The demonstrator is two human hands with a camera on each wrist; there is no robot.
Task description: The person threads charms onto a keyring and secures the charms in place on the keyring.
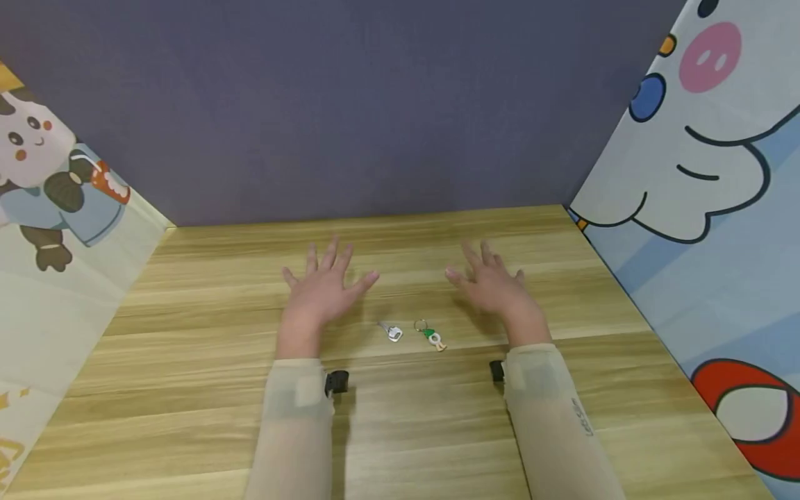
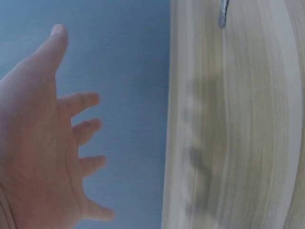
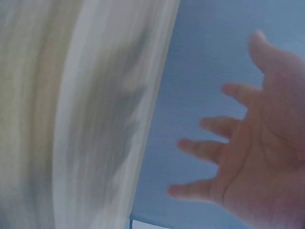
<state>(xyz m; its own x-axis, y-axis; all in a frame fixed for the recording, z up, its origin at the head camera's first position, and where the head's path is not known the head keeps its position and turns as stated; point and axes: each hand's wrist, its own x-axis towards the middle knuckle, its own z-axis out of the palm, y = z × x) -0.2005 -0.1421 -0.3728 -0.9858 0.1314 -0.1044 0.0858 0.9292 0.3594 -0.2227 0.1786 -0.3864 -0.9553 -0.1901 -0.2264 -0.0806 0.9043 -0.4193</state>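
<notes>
A small silver key [image 1: 392,332] lies on the wooden table between the hands, its shaft pointing up and left. Just to its right is a keychain [image 1: 432,337] with a metal ring, a green part, a white ring and a pale forked end. My left hand [image 1: 321,288] hovers over the table left of the key, fingers spread and holding nothing. On the other side my right hand [image 1: 496,288] is held above the table, right of the keychain, its fingers spread too. In the left wrist view the tip of the key [image 2: 223,16] shows at the top edge.
The wooden table [image 1: 206,417] runs back to a dark blue-grey panel [image 1: 375,111]. White panels with cartoon prints stand along the left side [image 1: 56,312] and the right side [image 1: 700,278]. Both forearms carry black wrist mounts [image 1: 337,381] over pale sleeves.
</notes>
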